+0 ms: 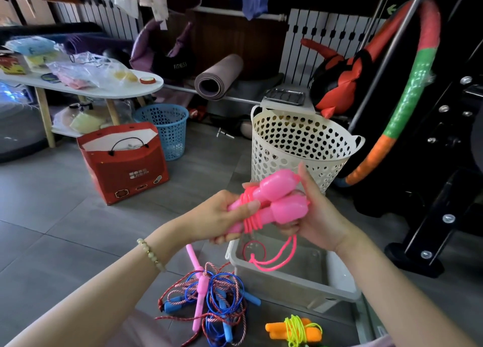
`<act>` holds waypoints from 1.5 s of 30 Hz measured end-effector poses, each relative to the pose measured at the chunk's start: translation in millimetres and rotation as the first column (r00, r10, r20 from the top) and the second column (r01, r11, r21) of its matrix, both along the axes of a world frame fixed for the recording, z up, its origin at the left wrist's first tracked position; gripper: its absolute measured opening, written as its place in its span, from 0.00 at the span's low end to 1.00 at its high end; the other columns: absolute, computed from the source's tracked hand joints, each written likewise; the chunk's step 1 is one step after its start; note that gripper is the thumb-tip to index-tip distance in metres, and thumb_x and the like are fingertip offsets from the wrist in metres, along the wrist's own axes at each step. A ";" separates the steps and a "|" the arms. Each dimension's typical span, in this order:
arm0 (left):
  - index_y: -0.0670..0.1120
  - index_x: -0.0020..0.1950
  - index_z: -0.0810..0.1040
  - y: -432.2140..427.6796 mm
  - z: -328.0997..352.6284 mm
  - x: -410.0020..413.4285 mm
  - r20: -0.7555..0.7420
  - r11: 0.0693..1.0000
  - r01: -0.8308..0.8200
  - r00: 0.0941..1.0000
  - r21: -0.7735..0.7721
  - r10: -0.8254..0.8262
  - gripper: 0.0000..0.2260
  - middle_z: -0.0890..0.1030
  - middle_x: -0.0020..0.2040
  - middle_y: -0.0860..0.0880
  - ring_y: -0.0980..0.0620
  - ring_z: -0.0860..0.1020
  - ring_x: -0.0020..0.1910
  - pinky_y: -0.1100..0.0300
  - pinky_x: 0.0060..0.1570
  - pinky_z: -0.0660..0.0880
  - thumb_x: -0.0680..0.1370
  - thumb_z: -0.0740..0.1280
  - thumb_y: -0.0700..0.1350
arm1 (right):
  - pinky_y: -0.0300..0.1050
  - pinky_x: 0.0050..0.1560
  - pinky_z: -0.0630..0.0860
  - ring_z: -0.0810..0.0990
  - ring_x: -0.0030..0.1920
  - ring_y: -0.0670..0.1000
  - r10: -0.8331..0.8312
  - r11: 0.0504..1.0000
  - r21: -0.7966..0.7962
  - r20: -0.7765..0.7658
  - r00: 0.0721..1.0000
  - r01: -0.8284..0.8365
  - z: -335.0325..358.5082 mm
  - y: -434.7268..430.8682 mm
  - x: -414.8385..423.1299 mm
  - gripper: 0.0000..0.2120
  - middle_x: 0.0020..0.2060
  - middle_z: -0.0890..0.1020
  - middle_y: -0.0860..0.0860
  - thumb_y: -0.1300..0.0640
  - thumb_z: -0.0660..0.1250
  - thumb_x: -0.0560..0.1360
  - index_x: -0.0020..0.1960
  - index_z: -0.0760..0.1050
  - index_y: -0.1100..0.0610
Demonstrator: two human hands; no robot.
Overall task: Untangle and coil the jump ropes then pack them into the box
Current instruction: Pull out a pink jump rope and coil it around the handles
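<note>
A grey tiled floor (65, 203) runs through a cluttered room. Far left stands a white desk (109, 91) loaded with plastic bags and packets; below it, on the floor, are a red paper bag (125, 169) and a blue basket (164, 127). A rolled mat (217, 77) lies by the far wall, where clothes hang above. A white basket (295, 142) with heart-shaped holes stands in the middle, and a striped hoop (407, 98) leans on dark gym equipment at right.

Both hands hold the pink jump rope (277, 197) above the clear box (342, 276), its cord wound round the two handles laid together. The left hand (219, 216) has its fingers (251, 205) curled round the thin handle ends. The right hand (321, 221) cups the bulbous ends, fingers wrapped behind them; a loose loop of cord hangs down into the box.

Near left of the box lies a tangled heap of ropes (209, 299), red, blue and pink, on a darker surface. A coiled orange-handled rope (295, 328) lies near, just in front of the box.
</note>
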State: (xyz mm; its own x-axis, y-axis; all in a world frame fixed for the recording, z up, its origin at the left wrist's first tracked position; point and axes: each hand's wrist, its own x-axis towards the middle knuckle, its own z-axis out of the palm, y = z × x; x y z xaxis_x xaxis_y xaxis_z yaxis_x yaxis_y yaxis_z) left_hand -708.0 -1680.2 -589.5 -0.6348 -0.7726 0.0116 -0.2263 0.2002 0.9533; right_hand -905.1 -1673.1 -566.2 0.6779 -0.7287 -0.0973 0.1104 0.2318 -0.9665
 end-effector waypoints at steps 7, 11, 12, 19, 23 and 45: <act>0.41 0.37 0.72 -9.8 6.4 -2.1 -0.133 0.932 -0.223 0.954 0.286 0.269 0.31 0.66 0.20 0.51 0.57 0.60 0.16 0.70 0.17 0.57 0.68 0.57 0.72 | 0.43 0.56 0.76 0.79 0.56 0.48 -0.248 0.882 -0.449 -0.174 0.953 0.147 -21.1 12.1 13.4 0.22 0.56 0.80 0.47 0.42 0.68 0.71 0.63 0.69 0.42; 0.40 0.42 0.73 -17.0 5.2 1.1 -0.030 0.897 -0.365 0.923 0.251 0.384 0.33 0.68 0.22 0.51 0.56 0.62 0.18 0.68 0.18 0.59 0.67 0.55 0.71 | 0.38 0.46 0.76 0.79 0.49 0.44 -0.579 0.651 -0.729 -0.295 0.760 0.213 -36.8 11.6 20.7 0.21 0.51 0.80 0.41 0.60 0.69 0.74 0.59 0.72 0.37; 0.41 0.41 0.74 -16.4 4.4 -0.1 -0.019 0.898 -0.364 0.925 0.246 0.380 0.32 0.68 0.23 0.51 0.56 0.62 0.18 0.68 0.19 0.59 0.68 0.55 0.71 | 0.33 0.42 0.72 0.78 0.43 0.40 -0.647 0.594 -0.771 -0.289 0.706 0.229 -37.7 12.9 24.3 0.17 0.44 0.79 0.34 0.60 0.68 0.75 0.57 0.74 0.42; 0.45 0.35 0.70 -14.5 10.8 -9.0 -0.082 0.868 -0.348 0.913 0.353 0.400 0.28 0.66 0.22 0.53 0.56 0.60 0.19 0.68 0.18 0.56 0.68 0.55 0.72 | 0.44 0.40 0.73 0.78 0.37 0.44 -0.826 0.398 -0.864 -0.192 0.530 0.307 -39.4 1.6 26.5 0.04 0.35 0.81 0.42 0.55 0.64 0.77 0.46 0.78 0.50; 0.48 0.26 0.68 -17.3 5.2 -13.8 -0.065 0.842 -0.428 0.879 0.328 0.472 0.28 0.67 0.22 0.52 0.55 0.62 0.20 0.67 0.19 0.58 0.74 0.55 0.69 | 0.37 0.44 0.75 0.82 0.36 0.42 -0.635 0.761 -0.396 -0.297 0.713 0.514 -26.8 -5.0 22.2 0.08 0.32 0.83 0.45 0.61 0.63 0.78 0.44 0.80 0.54; 0.44 0.29 0.71 -33.2 -8.2 -17.8 0.176 0.868 -0.497 0.854 0.002 0.489 0.25 0.71 0.21 0.50 0.53 0.67 0.16 0.67 0.18 0.64 0.76 0.61 0.63 | 0.40 0.29 0.71 0.69 0.26 0.46 -0.641 0.689 -0.642 -0.322 0.697 0.337 -8.8 -4.6 14.2 0.12 0.26 0.70 0.51 0.57 0.60 0.79 0.40 0.76 0.58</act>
